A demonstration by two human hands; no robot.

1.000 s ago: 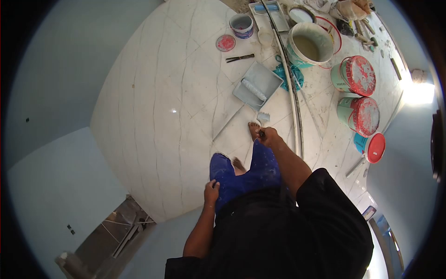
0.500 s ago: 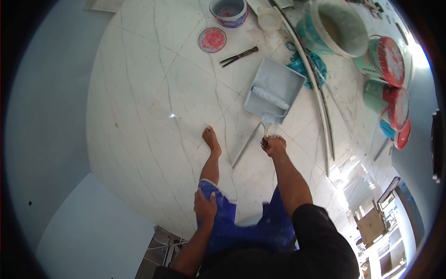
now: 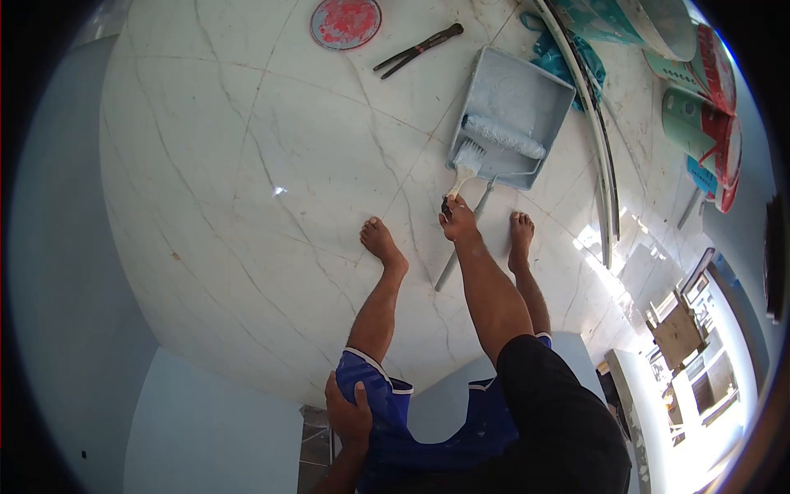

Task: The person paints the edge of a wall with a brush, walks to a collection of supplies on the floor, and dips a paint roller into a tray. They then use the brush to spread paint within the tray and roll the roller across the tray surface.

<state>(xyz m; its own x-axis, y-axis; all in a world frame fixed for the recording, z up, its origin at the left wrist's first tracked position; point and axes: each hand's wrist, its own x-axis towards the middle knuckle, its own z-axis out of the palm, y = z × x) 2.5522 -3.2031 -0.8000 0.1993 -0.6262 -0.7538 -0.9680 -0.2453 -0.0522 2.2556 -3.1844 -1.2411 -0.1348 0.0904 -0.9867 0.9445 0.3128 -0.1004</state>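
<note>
My right hand [image 3: 457,221] is closed round the handle of a paint brush [image 3: 468,160], whose bristles are at the near left part of a grey paint tray [image 3: 517,90]. A roller [image 3: 504,136] with a pale, paint-covered sleeve lies in the tray, and its grey handle [image 3: 447,270] reaches out onto the floor, passing beside my right hand. My left hand [image 3: 349,412] rests on the blue shorts [image 3: 383,432] at my left knee, fingers apart and holding nothing.
Pincers [image 3: 418,51] and a red-smeared lid [image 3: 346,22] lie on the tiled floor. Right of the tray are long curved strips [image 3: 594,123], a teal bag [image 3: 583,62], a large bucket [image 3: 613,23] and several paint buckets [image 3: 695,119]. A blue-grey wall [image 3: 58,272] stands left.
The view has moved closer to the tray. My right hand has shifted left with the brush, crossing the roller handle. My right foot now shows. My left hand stays at the knee.
</note>
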